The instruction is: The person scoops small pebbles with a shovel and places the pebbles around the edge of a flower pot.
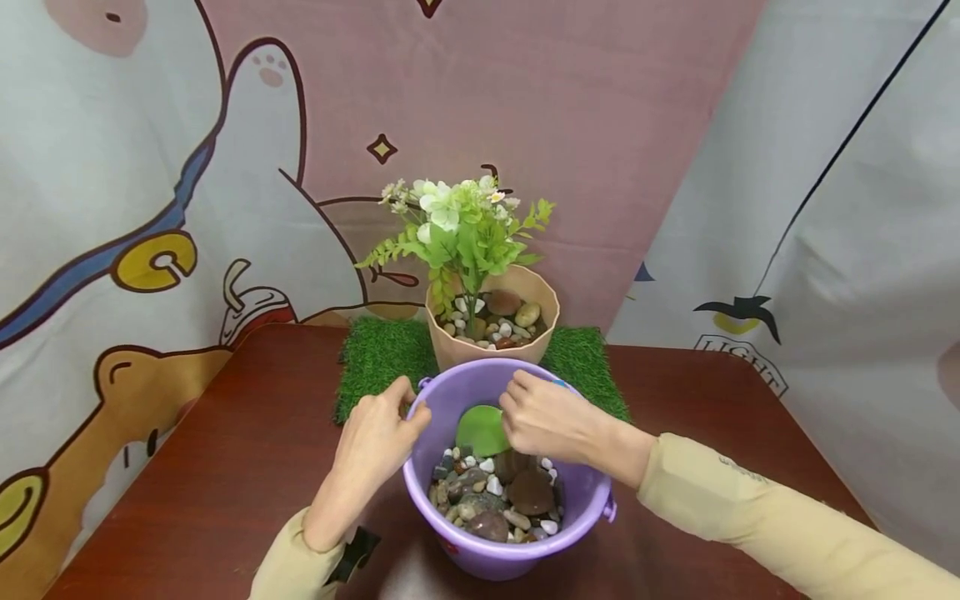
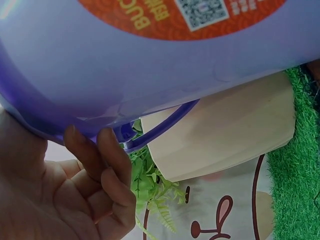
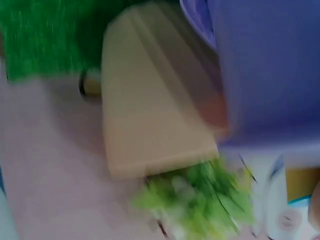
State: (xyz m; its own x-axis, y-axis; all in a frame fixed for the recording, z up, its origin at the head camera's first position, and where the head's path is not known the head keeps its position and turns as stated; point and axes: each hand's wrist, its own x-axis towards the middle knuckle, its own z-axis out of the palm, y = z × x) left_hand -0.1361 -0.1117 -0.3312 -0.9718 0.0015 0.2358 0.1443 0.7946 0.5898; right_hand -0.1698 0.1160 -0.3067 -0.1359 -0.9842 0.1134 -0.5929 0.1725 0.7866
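Note:
A purple bucket (image 1: pixel 498 550) stands on the table with several stones (image 1: pixel 531 492) and pebbles at its bottom. My left hand (image 1: pixel 378 433) grips its left rim; in the left wrist view the bent fingers (image 2: pixel 112 150) lie against the outer wall, close by the purple handle (image 2: pixel 167 125). Over the far right part of the bucket, my right hand (image 1: pixel 543 417) has its fingers curled. Beside those fingertips is a flat, rounded green piece (image 1: pixel 480 431), which the hand seems to hold; the hand hides its right edge. The right wrist view is blurred.
Behind the bucket, a beige pot (image 1: pixel 487 354) of stones, white flowers and green leaves (image 1: pixel 465 233) stands on an artificial grass mat (image 1: pixel 386 354). The brown table (image 1: pixel 187 467) ends at a printed cloth backdrop (image 1: pixel 570 125).

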